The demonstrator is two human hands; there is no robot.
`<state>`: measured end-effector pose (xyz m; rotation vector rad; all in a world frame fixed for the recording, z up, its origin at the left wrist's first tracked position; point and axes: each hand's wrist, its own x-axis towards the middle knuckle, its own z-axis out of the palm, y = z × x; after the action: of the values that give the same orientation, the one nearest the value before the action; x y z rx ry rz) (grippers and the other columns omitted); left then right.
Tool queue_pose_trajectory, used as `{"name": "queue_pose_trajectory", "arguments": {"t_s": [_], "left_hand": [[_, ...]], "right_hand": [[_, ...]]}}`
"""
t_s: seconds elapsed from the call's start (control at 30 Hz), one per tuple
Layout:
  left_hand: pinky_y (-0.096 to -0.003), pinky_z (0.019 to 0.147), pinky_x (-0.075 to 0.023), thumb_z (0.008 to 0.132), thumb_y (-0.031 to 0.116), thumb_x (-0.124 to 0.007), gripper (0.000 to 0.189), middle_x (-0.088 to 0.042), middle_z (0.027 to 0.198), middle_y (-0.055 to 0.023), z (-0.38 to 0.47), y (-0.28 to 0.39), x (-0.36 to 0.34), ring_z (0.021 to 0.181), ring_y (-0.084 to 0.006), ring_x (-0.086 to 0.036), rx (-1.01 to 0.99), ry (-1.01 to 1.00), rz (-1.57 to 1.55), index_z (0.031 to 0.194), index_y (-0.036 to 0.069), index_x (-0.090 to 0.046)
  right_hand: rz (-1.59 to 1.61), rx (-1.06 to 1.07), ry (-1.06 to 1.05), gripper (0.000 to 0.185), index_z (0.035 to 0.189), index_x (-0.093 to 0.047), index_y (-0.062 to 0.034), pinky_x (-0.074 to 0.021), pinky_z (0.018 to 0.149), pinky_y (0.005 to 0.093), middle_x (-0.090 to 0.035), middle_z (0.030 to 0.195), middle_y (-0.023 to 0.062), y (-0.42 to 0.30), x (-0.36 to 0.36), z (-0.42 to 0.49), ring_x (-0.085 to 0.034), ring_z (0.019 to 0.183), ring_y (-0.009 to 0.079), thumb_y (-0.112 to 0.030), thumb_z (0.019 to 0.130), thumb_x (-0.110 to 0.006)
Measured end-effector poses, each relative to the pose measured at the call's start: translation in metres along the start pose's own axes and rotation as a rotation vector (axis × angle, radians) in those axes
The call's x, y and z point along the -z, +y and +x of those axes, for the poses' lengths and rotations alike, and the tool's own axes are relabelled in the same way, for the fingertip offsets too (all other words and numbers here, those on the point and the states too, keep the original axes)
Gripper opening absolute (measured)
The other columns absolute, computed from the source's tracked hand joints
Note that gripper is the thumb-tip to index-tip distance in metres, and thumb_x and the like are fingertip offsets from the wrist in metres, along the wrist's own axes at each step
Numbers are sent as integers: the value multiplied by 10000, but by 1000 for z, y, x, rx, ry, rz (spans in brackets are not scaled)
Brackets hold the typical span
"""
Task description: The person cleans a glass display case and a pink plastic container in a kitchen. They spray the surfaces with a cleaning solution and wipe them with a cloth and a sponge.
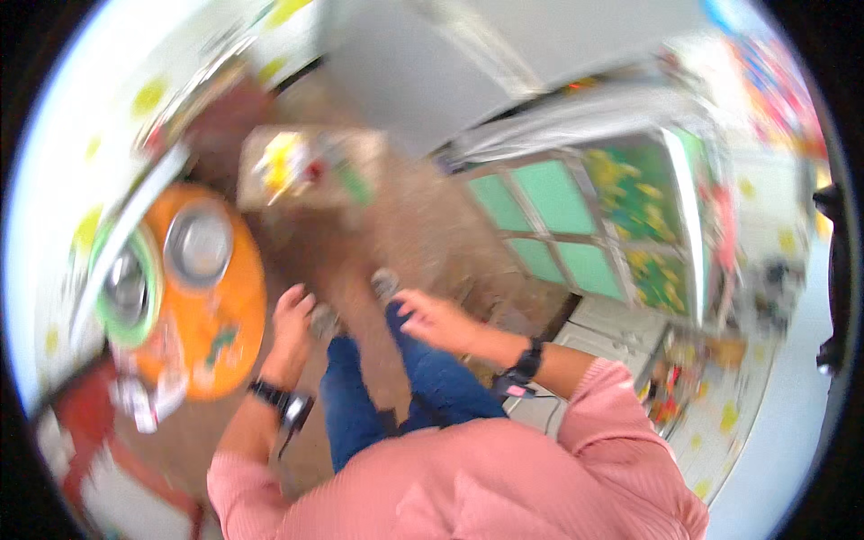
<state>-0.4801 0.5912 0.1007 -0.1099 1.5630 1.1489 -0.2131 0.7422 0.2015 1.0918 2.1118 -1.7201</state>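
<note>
My left hand [292, 316] hangs in the air over the floor, just right of an orange oval table [233, 304], with its fingers loosely curled and no object visible in it. Above my right knee, my right hand [426, 318] is raised with bent, parted fingers and holds nothing that I can see. A round metal bowl [199, 244] rests on the orange table. Beside it, at the table's left side, a green basin [152, 297] has a metal vessel [127, 287] inside. The picture is blurred, so small items on the table are unclear.
Ahead stands a small table [253, 185] bearing yellow, red and green items. To the right is a cabinet with green panels [553, 196], with pale cupboards [601, 344] nearer me. A red chair [88, 418] is at lower left. Brown floor [432, 229] lies between them.
</note>
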Motion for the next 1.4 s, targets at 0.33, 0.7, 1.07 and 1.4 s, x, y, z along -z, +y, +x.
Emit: {"name": "queue_pose_trajectory", "arguments": {"t_s": [0.33,0.7,1.07,1.4], "left_hand": [[-273,888,-511,994,86,-612,206,-621,1083,5,-69,157,-244,986,-120,-626,-526,-540,336,1198,60,-629],[-270,914,-497,967,-23,-609,127,-612,1155,-66,-161,152,-516,1026,-133,-603,-885,-964,401,1085,15,-641],[-409,1064,-401,895,-9,-670,196,-560,1277,-159,-149,272,-674,1222,-300,-521,-1847,-401,455,1090,14,-668],[-420,979,-496,828,-31,-612,341,-564,1300,-222,-107,301,-741,1167,-358,-577,-1821,-751,526,1164,-10,-664]], "right_hand": [[-143,454,736,485,1329,-617,-72,-537,943,411,-670,1206,132,4,159,-143,-651,1097,321,-95,863,-750],[-708,-114,1716,617,1361,-602,-83,-444,1088,453,-580,1386,222,108,488,-356,-519,1319,405,-298,823,-813],[-552,-159,1373,367,1124,-699,-66,-542,814,436,-696,1046,191,164,580,-324,-667,915,392,-199,786,-749],[-462,-451,1634,426,1188,-670,-98,-552,874,483,-681,1102,232,167,733,-247,-668,978,431,-313,825,-722]]}}
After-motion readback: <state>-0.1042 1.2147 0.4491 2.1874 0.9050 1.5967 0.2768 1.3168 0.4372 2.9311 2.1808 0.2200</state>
